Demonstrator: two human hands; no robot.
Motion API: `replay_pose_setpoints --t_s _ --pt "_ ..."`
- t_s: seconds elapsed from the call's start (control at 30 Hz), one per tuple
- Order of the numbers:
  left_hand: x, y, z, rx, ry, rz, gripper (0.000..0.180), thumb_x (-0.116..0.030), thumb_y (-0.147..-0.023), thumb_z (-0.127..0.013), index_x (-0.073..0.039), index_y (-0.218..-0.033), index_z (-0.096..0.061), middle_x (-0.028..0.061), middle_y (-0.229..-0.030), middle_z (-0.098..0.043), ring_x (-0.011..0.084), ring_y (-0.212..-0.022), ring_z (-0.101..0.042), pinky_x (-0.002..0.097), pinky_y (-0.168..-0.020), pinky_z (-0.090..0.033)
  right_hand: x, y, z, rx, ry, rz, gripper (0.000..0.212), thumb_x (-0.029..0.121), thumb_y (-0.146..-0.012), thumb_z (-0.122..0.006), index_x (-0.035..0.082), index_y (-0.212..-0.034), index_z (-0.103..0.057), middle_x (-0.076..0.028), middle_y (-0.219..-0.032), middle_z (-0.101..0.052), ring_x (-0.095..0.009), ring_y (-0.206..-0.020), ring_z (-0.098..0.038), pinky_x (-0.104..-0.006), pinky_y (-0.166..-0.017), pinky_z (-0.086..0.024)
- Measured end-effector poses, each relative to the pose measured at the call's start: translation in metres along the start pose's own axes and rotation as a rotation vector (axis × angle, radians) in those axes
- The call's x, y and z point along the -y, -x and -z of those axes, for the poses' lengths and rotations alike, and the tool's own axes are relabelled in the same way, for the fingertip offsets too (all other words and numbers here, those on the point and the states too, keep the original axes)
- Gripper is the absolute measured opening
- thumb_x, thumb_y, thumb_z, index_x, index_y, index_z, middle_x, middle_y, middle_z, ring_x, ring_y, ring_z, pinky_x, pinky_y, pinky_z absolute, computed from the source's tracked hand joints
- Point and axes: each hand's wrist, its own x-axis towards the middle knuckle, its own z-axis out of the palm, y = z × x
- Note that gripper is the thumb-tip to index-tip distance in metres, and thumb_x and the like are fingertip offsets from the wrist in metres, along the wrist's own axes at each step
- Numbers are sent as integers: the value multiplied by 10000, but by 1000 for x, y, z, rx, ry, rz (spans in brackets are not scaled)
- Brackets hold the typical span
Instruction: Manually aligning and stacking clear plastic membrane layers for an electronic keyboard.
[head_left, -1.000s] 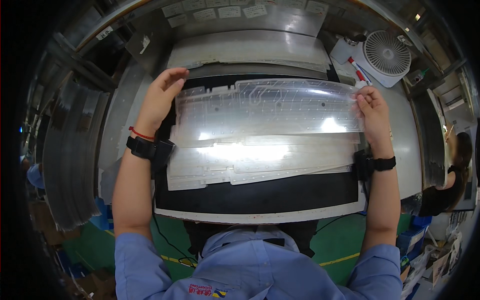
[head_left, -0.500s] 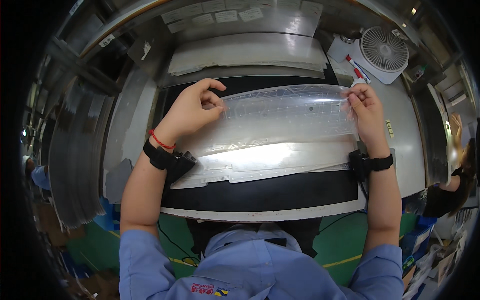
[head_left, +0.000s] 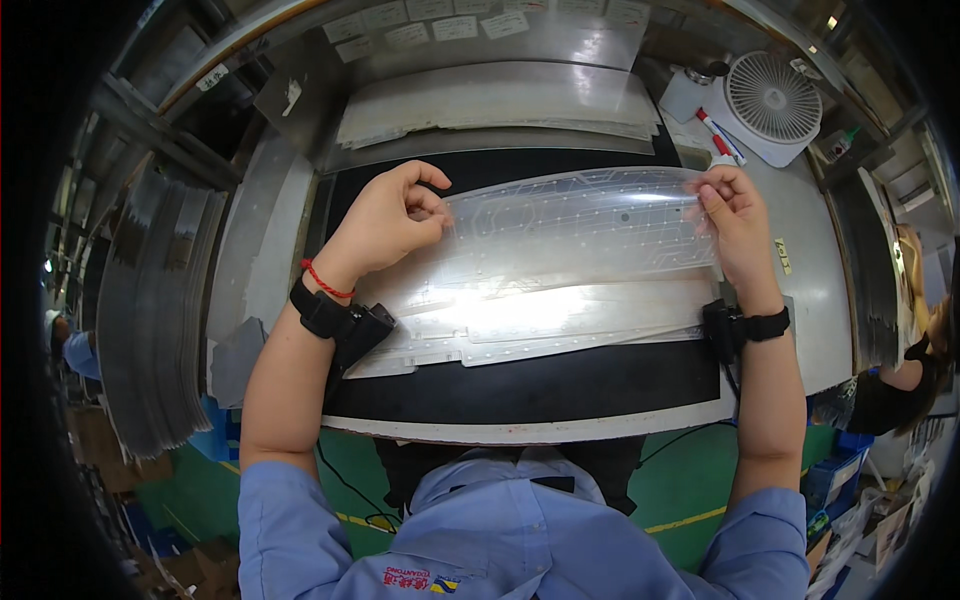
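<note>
A clear plastic sheet [head_left: 570, 215] printed with fine lines and dots stretches between my hands, bowed and shiny. My left hand [head_left: 400, 215] pinches its left edge, thumb against curled fingers. At the far right corner, my right hand [head_left: 735, 210] is closed on the same sheet with thumb and fingertips. Beneath it lie several more clear sheets [head_left: 590, 335], slightly fanned, with bright glare across them. They rest on a black mat [head_left: 560, 390]. A red cord and a black strap device are on my left wrist; my right wrist has a similar device.
Behind the mat lies a stack of pale sheets [head_left: 500, 105]. A white fan [head_left: 772, 97] and a red marker [head_left: 714, 132] stand at the back right. Tall sheet stacks [head_left: 160, 310] rise at the left. Another person [head_left: 900, 380] is at the far right.
Both hands keep their grip on the sheet and have barely moved. The glare on the sheets below has shifted left, and the view has shifted slightly.
</note>
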Motion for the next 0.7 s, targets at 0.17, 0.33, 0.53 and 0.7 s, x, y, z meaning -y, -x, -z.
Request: replay_pose_setpoints --t_s 0.17,0.33,0.53,0.7 --pt "0 -1 -1 -6 -7 -1 343 2 -790 -631 23 -1105 -499 32 -842 -644 73 -788 -598 217 -754 -479 -1 0 0 -18 3 -4 119 59 -952 -545 42 -1070 -555 -54 -981 -656 -80 -749 -604 -190 -598 -468" --pt "0 -1 -3 -13 0 -10 313 -3 -792 -622 18 -1080 -502 34 -841 -645 73 -793 -601 219 -763 -480 -1 0 0 -25 -5 -3 137 53 -949 -548 30 -1085 -555 -65 -983 -656 -86 -757 -610 -188 -585 -468" --pt "3 -2 -1 -7 -14 -30 311 -3 -797 -624 25 -1084 -506 36 -856 -653 72 -798 -602 218 -772 -479 -2 -1 0 -22 -35 16 149 54 -949 -549 23 -1094 -556 -73 -982 -656 -95 -747 -618 -187 -577 -468" --pt "1 0 -2 -15 -11 -35 320 -2 -808 -612 32 -1110 -514 33 -856 -658 71 -811 -607 218 -772 -478 0 -1 0 -19 -19 8 152 60 -947 -556 24 -1095 -557 -69 -977 -656 -96 -730 -618 -188 -567 -463"
